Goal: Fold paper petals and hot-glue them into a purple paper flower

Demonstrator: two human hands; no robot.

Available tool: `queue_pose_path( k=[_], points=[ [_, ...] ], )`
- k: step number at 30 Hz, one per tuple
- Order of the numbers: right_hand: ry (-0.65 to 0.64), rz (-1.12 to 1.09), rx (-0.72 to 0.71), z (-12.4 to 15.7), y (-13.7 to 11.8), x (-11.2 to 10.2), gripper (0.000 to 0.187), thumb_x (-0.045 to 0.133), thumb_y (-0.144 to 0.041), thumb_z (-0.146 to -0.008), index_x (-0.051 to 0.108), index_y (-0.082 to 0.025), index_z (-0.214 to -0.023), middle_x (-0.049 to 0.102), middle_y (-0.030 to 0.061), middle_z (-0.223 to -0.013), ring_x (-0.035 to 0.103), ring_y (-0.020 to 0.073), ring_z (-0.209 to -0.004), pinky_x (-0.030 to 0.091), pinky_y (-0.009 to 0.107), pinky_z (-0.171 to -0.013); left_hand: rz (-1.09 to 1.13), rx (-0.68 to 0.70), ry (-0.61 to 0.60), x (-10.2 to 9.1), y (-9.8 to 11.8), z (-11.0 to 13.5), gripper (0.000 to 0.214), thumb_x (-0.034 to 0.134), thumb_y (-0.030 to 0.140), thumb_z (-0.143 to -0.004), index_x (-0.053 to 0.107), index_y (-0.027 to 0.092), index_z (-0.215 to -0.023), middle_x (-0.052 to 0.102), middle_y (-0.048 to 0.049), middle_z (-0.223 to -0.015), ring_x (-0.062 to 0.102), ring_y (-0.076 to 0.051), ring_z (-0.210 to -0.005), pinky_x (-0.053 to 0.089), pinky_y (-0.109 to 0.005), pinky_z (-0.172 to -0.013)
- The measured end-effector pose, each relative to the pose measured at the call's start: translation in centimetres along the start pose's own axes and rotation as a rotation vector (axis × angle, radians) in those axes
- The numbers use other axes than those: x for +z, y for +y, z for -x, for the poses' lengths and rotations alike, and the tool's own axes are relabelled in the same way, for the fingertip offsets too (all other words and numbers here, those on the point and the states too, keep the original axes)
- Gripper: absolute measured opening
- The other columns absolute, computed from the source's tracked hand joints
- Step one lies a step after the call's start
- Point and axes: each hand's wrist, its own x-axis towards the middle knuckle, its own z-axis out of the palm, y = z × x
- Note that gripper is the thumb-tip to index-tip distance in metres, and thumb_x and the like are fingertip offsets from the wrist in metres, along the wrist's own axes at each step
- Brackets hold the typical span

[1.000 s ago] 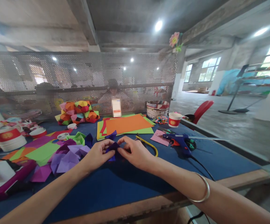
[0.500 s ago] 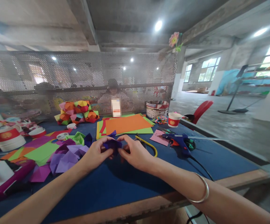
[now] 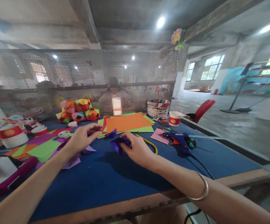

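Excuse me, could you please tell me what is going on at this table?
A person is handling folded paper. The right hand grips a dark purple folded piece, while the left hand is apart from it, seemingly empty, near some lilac folded paper. Beyond the hands, an orange sheet tops a stack, and a glue gun lies to the right.

I can't see all the lilac paper [image 3: 75, 162] by my left hand [image 3: 81, 137], forearm [image 3: 45, 179] blocks it; magenta thing [image 3: 28, 165] further left gets cropped.
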Motion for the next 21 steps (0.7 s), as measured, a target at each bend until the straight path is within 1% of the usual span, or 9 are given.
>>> queue_pose_path(
  k=[2, 5, 9, 11, 13, 15, 17, 20, 21],
  points=[
    [-0.033, 0.010, 0.006, 0.1, -0.1, 0.0, 0.018, 0.058, -0.022, -0.090, 0.061, -0.022, -0.108, 0.072, 0.0026, -0.090, 0.064, 0.0183, -0.073, 0.039, 0.028, -0.064, -0.284, 0.000, 0.103, -1.2, -2.1, -0.8, 0.037, 0.053, 0.036, -0.082, 0.068, 0.015, -0.108, 0.072, -0.0140, -0.117, 0.066, -0.033, -0.110, 0.046, -0.045, -0.102],
    [-0.061, 0.016, -0.002, 0.2, -0.1, 0.2, 0.017, 0.058, -0.020, -0.090, 0.062, -0.022, -0.107, 0.071, 0.0021, -0.085, 0.063, 0.0183, -0.072, 0.038, 0.028, -0.064, -0.592, -0.047, 0.020, -2.0, -4.9, -1.3, 0.046, 0.056, 0.025, -0.078, 0.064, 0.010, -0.121, 0.063, -0.0219, -0.133, 0.058, -0.041, -0.124, 0.042, -0.053, -0.106],
    [-0.083, 0.002, -0.018, 0.3, -0.2, 0.3, 0.016, 0.059, -0.019, -0.089, 0.063, -0.021, -0.104, 0.071, 0.0025, -0.085, 0.063, 0.0181, -0.073, 0.039, 0.028, -0.066, -0.633, -0.038, -0.051, -1.9, -6.3, -1.3, 0.048, 0.053, 0.022, -0.081, 0.063, 0.012, -0.127, 0.069, -0.0214, -0.124, 0.062, -0.042, -0.118, 0.044, -0.056, -0.101],
    [-0.092, 0.003, -0.025, 0.3, -0.2, 0.3, 0.017, 0.059, -0.018, -0.089, 0.064, -0.020, -0.105, 0.070, 0.0026, -0.083, 0.062, 0.0181, -0.072, 0.039, 0.027, -0.065, -0.649, -0.029, -0.066, -1.9, -6.2, -1.3, 0.041, 0.052, 0.020, -0.080, 0.070, 0.014, -0.117, 0.073, -0.0194, -0.116, 0.066, -0.041, -0.110, 0.047, -0.055, -0.096],
    [-0.093, 0.005, -0.030, 0.3, -0.2, 0.2, 0.017, 0.059, -0.018, -0.088, 0.064, -0.020, -0.105, 0.070, 0.0024, -0.082, 0.062, 0.0180, -0.071, 0.039, 0.027, -0.064, -0.654, -0.018, -0.047, -1.9, -5.9, -1.3, 0.030, 0.051, 0.018, -0.077, 0.076, 0.017, -0.095, 0.076, -0.0175, -0.106, 0.069, -0.040, -0.103, 0.048, -0.053, -0.092],
    [-0.092, -0.002, -0.034, 0.3, -0.2, 0.2, 0.017, 0.059, -0.019, -0.088, 0.064, -0.021, -0.104, 0.070, 0.0020, -0.083, 0.062, 0.0173, -0.071, 0.039, 0.027, -0.064, -0.646, -0.004, -0.013, -2.0, -5.2, -1.2, 0.025, 0.049, 0.020, -0.078, 0.075, 0.019, -0.082, 0.076, -0.0150, -0.099, 0.070, -0.037, -0.098, 0.050, -0.049, -0.088],
    [-0.085, -0.012, -0.033, 0.2, -0.2, 0.1, 0.017, 0.059, -0.019, -0.089, 0.064, -0.021, -0.104, 0.070, 0.0016, -0.083, 0.061, 0.0166, -0.070, 0.039, 0.027, -0.064, -0.617, 0.019, 0.065, -1.8, -4.1, -1.0, 0.025, 0.047, 0.026, -0.081, 0.072, 0.021, -0.083, 0.075, -0.0128, -0.101, 0.069, -0.033, -0.097, 0.051, -0.044, -0.087],
    [-0.043, -0.030, -0.032, 0.2, -0.2, 0.1, 0.017, 0.061, -0.021, -0.088, 0.064, -0.021, -0.105, 0.069, 0.0009, -0.079, 0.060, 0.0160, -0.067, 0.039, 0.026, -0.063, -0.462, 0.046, 0.276, -1.1, -1.9, -0.5, 0.022, 0.051, 0.031, -0.077, 0.068, 0.022, -0.088, 0.075, -0.0086, -0.100, 0.069, -0.028, -0.093, 0.050, -0.039, -0.087],
    [-0.025, -0.038, -0.035, 0.2, -0.3, 0.1, 0.017, 0.062, -0.022, -0.088, 0.065, -0.022, -0.105, 0.069, 0.0004, -0.078, 0.060, 0.0157, -0.066, 0.039, 0.026, -0.062, -0.388, 0.032, 0.288, -0.6, -1.2, -0.2, 0.022, 0.053, 0.032, -0.076, 0.068, 0.022, -0.088, 0.075, -0.0068, -0.096, 0.069, -0.026, -0.090, 0.051, -0.037, -0.085]
  ],
)
